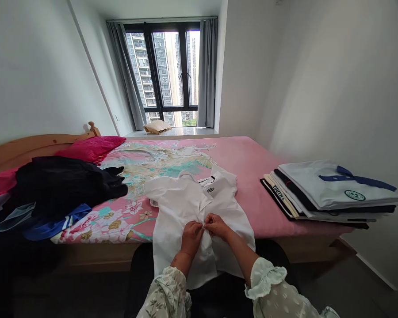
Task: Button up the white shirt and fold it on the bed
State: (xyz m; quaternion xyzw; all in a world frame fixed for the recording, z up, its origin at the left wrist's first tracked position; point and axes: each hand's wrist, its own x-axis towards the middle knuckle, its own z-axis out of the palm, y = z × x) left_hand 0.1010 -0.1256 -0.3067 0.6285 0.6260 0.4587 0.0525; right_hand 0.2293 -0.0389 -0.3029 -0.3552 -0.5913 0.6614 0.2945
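A white short-sleeved shirt [182,198] lies front up, its collar toward the window and its lower part hanging over the bed's near edge toward my lap. A small dark round emblem sits on its chest, right of the middle. My left hand [192,236] pinches the front edge of the shirt near the middle. Close against it, my right hand [216,226] pinches the same front edge with bent fingers. The fingertips of both hands almost meet. Whether a button is between them is too small to tell.
On the bed's right side stands a stack of folded shirts [318,190]. Dark clothing [66,185] is heaped at the left, beside a blue garment [59,223] and a red pillow [96,148]. A patterned cover [119,221] lies over the pink bed [239,152]. A beige folded item [157,126] rests on the windowsill.
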